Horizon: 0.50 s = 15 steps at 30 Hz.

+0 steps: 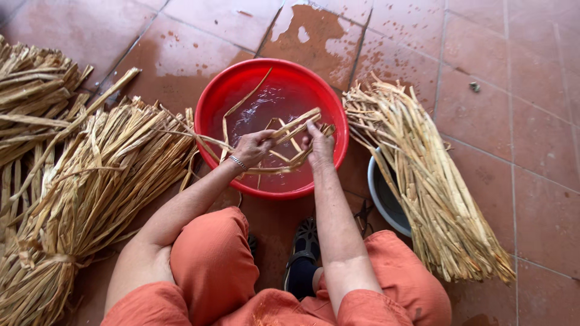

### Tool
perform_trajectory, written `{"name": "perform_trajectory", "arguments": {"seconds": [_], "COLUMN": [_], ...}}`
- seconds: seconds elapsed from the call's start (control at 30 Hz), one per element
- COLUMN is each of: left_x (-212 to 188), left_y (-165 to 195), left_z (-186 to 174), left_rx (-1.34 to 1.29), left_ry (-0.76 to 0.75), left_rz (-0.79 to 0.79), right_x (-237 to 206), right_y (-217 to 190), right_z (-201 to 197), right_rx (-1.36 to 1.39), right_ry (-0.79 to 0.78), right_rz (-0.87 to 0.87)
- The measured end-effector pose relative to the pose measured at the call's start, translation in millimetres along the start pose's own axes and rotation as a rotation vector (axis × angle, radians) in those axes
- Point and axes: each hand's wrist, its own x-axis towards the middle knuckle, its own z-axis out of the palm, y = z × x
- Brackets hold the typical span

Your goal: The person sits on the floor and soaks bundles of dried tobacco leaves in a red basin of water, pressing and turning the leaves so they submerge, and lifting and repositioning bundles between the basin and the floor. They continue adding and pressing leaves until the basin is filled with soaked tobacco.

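Red basin [208,115] sits centre, water inside, loose strips [290,130] crossing its middle and trailing over the near-left rim. Both hands work inside it: left hand [252,147] and right hand [319,145] close together, little gap between them. Far half of the basin is open water apart from one long curved strip. Left side is blocked: big tied bundle [96,187] lies just beside the basin, its ends touching the rim, with more stalks [30,90] behind. Right side: a second bundle [423,181] lies touching the rim, resting over a grey bowl [380,196]. Wet tiles [513,121] beyond the basin and far right lie open. Knees close the near side.
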Motion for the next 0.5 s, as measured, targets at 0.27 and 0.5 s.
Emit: {"name": "perform_trajectory", "arguments": {"seconds": [0.27,0.5], "left_x": [-3.3,15.8], "left_y": [73.8,160.8], "left_z": [-2.9,-3.6], "left_rx": [0.491,-0.236], "left_ry": [0.226,0.087], "left_rz": [0.339,0.237], "right_x": [-54.5,-86.1], "right_y": [-28.5,-117.1], "right_z": [12.6,35.8], "right_rx": [-0.206,-0.428], "right_ry": [-0.142,-0.221], "right_rz": [-0.245,-0.314]}}
